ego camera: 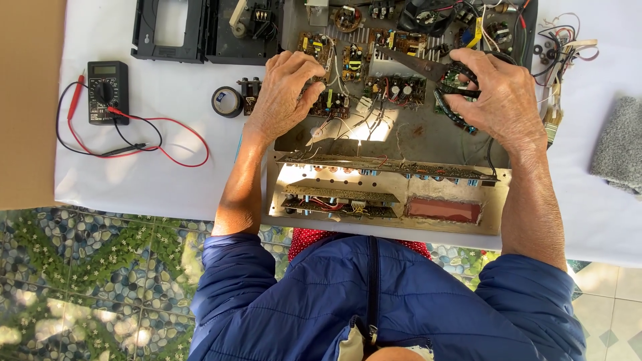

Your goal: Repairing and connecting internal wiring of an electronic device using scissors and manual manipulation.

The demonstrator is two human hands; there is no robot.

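An opened electronic device chassis (388, 220) lies on a white tablecloth, full of circuit boards and wires. My left hand (284, 93) rests on its left edge, fingers curled over a small circuit board (331, 103). My right hand (498, 97) grips a green circuit board (453, 107) at the chassis's right side, fingers bent around it. A dark metal bracket (411, 63) runs diagonally toward that hand. Front panel boards (388, 170) with coloured wires stand along the near side.
A black multimeter (107, 90) with red and black leads (134, 144) lies at left. A black plastic cover (204, 30) sits at the back, a round capacitor (227, 101) near my left hand. Loose wires and washers (558, 47) and a grey cloth (618, 144) lie at right.
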